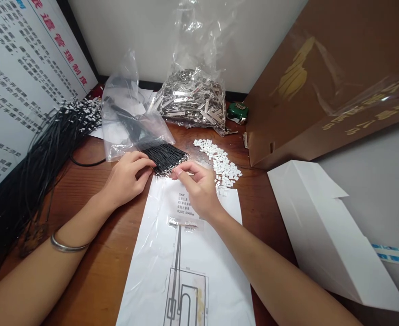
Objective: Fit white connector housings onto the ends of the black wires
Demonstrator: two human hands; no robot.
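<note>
A thick bundle of black wires (167,157) with bare metal tips lies in front of me, its rear part inside a clear plastic bag (134,122). My left hand (129,174) is closed, thumb and forefinger together at the left edge of the wire tips. At the right end of those tips, my right hand (197,185) pinches something too small to name. White small sleeve-like pieces (223,163) are heaped just beyond the right hand. Beneath both hands spreads a paper sheet (219,253) with a printed wiring drawing and a taped sample.
A clear bag of metal strips (195,99) stands at the back, beside a green tape measure (237,112). More black wires (39,172) hang at left against a printed board (12,59). A brown box (321,81) and folded white card (328,231) occupy the right.
</note>
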